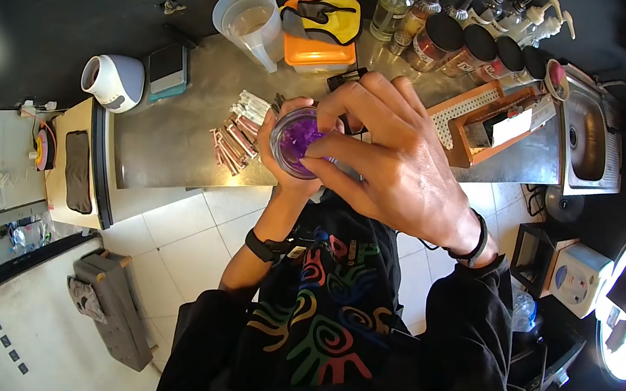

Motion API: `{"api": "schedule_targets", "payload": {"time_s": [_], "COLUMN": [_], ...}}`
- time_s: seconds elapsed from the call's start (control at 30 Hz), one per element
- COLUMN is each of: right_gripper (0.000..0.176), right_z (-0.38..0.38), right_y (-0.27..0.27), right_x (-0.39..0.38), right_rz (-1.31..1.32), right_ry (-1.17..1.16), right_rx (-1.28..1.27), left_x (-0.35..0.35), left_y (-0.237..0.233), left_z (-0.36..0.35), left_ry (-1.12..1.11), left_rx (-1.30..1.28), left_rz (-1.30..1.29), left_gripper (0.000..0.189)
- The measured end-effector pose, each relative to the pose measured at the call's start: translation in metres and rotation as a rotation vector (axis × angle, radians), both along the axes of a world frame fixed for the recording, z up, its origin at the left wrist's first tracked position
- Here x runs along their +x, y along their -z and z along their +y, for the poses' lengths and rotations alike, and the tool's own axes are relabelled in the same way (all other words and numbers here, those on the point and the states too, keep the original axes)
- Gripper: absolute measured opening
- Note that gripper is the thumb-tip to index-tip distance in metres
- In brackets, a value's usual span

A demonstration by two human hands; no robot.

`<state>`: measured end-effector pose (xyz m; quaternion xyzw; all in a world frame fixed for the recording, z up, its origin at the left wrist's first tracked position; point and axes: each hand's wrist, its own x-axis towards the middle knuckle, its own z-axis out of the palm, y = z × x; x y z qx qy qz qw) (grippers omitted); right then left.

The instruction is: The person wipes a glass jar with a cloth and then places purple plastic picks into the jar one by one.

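My left hand is wrapped round a clear glass jar with bright purple contents, seen from above. Over its mouth is my right hand, fingers bent and fingertips reaching inside the rim in a pinch; what they grip, if anything, is hidden. Just left of the jar, on the metal counter, lie brownish-pink wrapped sticks and a bundle of white wrapped sticks.
A clear plastic pitcher and an orange-lidded container under a yellow-grey cloth stand behind. Bottles, dark-lidded jars, a wooden tray and a sink are to the right.
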<state>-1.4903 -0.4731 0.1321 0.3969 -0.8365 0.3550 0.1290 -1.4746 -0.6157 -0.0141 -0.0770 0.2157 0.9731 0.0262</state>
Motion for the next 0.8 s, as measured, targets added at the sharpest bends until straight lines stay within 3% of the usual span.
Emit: {"api": "schedule_targets", "payload": {"time_s": [0.07,0.13,0.23,0.27,0.37,0.63,0.67,0.7,0.77,0.8], "right_gripper": [0.018,0.018,0.016,0.015,0.015,0.019,0.035,0.035,0.064,0.077], "right_z": [0.000,0.005,0.021,0.028,0.029,0.008,0.009,0.006,-0.001,0.000], "right_y": [-0.004,-0.001,-0.007,-0.013,-0.009,0.016,0.017,0.018,0.026,0.031], "right_x": [-0.001,-0.006,-0.018,-0.019,-0.019,-0.003,-0.002,-0.001,0.002,0.003], "right_rz": [0.006,-0.033,-0.063,-0.092,-0.126,-0.165,-0.191,-0.193,-0.184,-0.177], "right_ry": [-0.052,-0.057,0.050,0.058,0.029,-0.048,-0.081,-0.086,0.094,0.058], "right_rx": [0.029,-0.025,-0.058,-0.015,0.008,0.065,0.083,0.083,-0.065,0.038], "left_x": [0.000,-0.002,0.003,0.001,-0.002,-0.004,-0.003,-0.003,-0.001,0.002], "left_y": [0.005,0.010,-0.008,0.007,0.005,0.010,0.011,0.009,0.002,0.001], "left_z": [0.003,0.011,0.008,0.001,0.001,0.007,0.007,0.006,0.006,0.006], "left_ry": [0.003,-0.121,-0.113,-0.066,-0.086,-0.124,-0.100,-0.105,0.012,-0.026], "left_rx": [0.022,-0.057,-0.050,-0.052,-0.187,-0.067,-0.009,-0.009,-0.010,0.001], "left_rz": [0.002,-0.210,-0.096,-0.021,-0.136,-0.163,-0.171,-0.173,-0.069,-0.071], "left_gripper": [0.055,0.055,0.055,0.056,0.058,0.053,0.054,0.054,0.057,0.059]}}
